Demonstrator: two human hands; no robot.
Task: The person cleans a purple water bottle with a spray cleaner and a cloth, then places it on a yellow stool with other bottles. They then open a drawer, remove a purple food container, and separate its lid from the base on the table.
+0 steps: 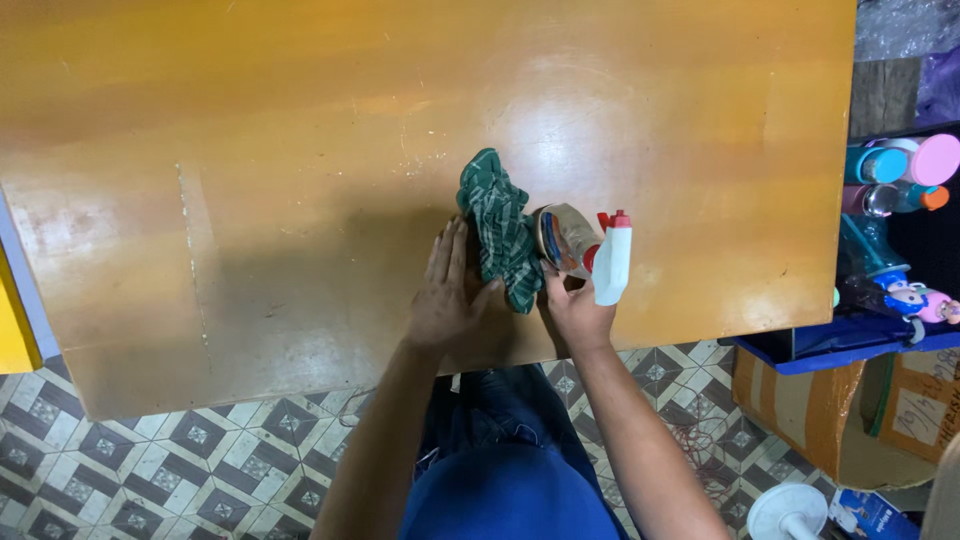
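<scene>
Green cloth [500, 238], bunched on the orange desk [250, 150] near its front edge; soft, light, probably easy to pinch at any fold. Left hand [448, 290] flat, released, touching the cloth's edge. Right hand [578, 305] grasping a spray bottle [585, 250] just beside it.

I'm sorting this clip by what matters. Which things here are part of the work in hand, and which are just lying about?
In use:
green cloth, touched by left hand
spray bottle, held by right hand
wooden table

Lying about:
pastel bottles
blue tray
cardboard box
small toy figure
</scene>
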